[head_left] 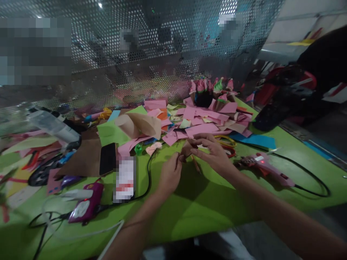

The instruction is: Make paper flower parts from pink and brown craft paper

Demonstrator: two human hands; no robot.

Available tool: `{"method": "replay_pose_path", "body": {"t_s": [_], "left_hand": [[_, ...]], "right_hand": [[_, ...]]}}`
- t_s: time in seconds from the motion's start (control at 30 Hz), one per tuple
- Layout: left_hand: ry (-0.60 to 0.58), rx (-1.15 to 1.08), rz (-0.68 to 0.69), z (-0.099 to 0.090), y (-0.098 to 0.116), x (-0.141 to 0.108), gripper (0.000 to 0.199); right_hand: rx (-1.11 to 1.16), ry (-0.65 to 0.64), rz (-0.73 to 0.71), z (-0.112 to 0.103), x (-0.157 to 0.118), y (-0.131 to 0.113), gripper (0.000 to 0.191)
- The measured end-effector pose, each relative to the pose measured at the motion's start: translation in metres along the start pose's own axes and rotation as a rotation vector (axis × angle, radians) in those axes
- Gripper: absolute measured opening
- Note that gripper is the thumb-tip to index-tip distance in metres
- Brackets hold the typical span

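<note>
A small piece of brown paper (186,148), bent into a curved shape, is held between both hands above the green table (206,213). My left hand (171,172) pinches its lower left edge with thumb and fingers. The thumb and curved fingers of my right hand (213,151) close on its right side. Beneath the hands lies a pencil (195,164). Scissors (229,142) with yellow and red handles rest just beyond my right hand. A pink hot glue gun (271,169) with a lit red light lies farther right.
Pink paper scraps (202,129) and a rolled tan sheet (138,124) spread across the back, before several cone-shaped crafts (218,86). On the left are a black phone (107,159), a purple power strip (86,202) and cables. A blue sheet (255,140) lies right. Perforated metal (162,54) stands behind.
</note>
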State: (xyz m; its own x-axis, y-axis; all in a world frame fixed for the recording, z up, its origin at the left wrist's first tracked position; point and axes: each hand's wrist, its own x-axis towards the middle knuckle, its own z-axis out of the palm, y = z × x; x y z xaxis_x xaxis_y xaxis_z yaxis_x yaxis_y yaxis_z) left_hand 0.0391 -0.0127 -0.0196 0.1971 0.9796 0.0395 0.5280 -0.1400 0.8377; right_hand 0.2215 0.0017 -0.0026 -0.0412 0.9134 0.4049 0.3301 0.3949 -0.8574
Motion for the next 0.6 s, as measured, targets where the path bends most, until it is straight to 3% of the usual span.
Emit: {"method": "replay_pose_path", "body": {"t_s": [0.1,0.3,0.5,0.6], "left_hand": [[-0.002,0.032,0.001,-0.0005,0.0015,-0.0022,0.026],[0.006,-0.025,0.014,0.0010,0.0012,-0.0024,0.034],[0.001,0.085,0.000,0.0019,0.0047,-0.0038,0.031],[-0.022,-0.032,0.000,0.0013,0.0024,-0.0036,0.037]], "right_hand": [[0.077,-0.083,0.036,0.0041,0.0000,0.0039,0.023],[0.153,-0.076,0.128,0.0042,-0.0013,0.0025,0.032],[0.130,-0.129,0.109,0.0017,-0.0012,-0.0043,0.021],[0.152,-0.127,0.127,0.0007,0.0005,-0.0029,0.020]]}}
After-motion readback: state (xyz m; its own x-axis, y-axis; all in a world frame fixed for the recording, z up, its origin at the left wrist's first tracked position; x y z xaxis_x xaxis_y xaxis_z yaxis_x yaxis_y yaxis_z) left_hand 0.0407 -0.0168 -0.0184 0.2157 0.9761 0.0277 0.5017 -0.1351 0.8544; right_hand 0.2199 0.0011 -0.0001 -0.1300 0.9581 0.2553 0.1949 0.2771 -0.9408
